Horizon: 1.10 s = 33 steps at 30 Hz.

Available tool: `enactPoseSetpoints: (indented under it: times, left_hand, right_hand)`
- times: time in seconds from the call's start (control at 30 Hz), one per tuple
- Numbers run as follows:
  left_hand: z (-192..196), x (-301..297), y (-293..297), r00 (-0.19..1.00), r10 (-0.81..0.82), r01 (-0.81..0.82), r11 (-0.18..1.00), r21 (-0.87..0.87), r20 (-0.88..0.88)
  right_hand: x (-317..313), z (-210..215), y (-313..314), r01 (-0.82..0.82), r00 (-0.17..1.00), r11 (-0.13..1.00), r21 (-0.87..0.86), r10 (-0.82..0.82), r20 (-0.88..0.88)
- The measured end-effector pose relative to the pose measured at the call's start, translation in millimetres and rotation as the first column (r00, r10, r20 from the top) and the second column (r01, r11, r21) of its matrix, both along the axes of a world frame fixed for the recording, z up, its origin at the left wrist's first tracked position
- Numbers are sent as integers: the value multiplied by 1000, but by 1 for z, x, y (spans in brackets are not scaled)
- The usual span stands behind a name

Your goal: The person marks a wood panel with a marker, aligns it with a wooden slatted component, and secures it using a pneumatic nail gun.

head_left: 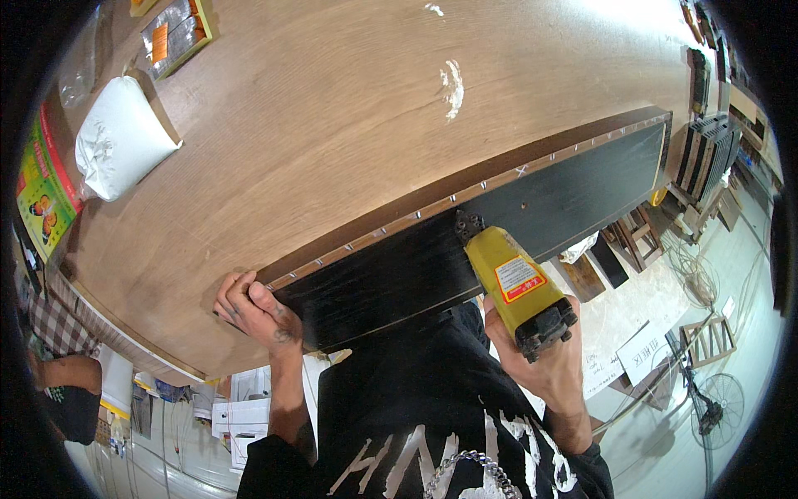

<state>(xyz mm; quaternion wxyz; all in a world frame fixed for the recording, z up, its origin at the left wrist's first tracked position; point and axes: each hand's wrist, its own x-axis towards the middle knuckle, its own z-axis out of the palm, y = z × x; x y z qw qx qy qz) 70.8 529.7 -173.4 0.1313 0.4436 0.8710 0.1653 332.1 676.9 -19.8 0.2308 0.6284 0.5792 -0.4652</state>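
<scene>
We've got the yellow nail gun (pixel 514 279) gripped in our right hand (pixel 540 358), nose on the black panel (pixel 499 220) just below the stapled wood strip (pixel 465 193). Panel's long axis runs left-near to right-far. Our left hand (pixel 253 312) clamps its left end, fingers curled over the edge.

A yellow staple gun with black ends (pixel 517 287) is pressing against a black board edged in brown wood (pixel 499 220), while a white sack (pixel 120 137) is lying far left on the brown wood-grain tabletop (pixel 316 108).
</scene>
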Motion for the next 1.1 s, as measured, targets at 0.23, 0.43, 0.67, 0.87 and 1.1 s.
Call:
enactPoseSetpoints:
  times: [0.23,0.43,0.67,0.87,1.1]
  left_hand:
    - [-4,-1,-5,1000,4,-4,1000,0,-18]
    - [-2,1,-2,1000,26,-26,1000,-14,-6]
    - [-2,0,-2,1000,20,-20,1000,3,3]
    - [-3,1,-2,1000,12,-12,1000,20,3]
    - [-2,-1,-2,1000,3,-3,999,38,9]
  right_hand:
    - [-13,1,11,-8,1000,999,-45,9,29]
    - [-17,6,-4,-7,1000,1000,20,7,-14]
    - [-22,-1,-15,-6,999,1000,-21,6,-45]
    - [-31,-1,-9,27,1000,995,-99,-27,2]
    - [-34,-1,-15,113,993,993,-16,-113,-15]
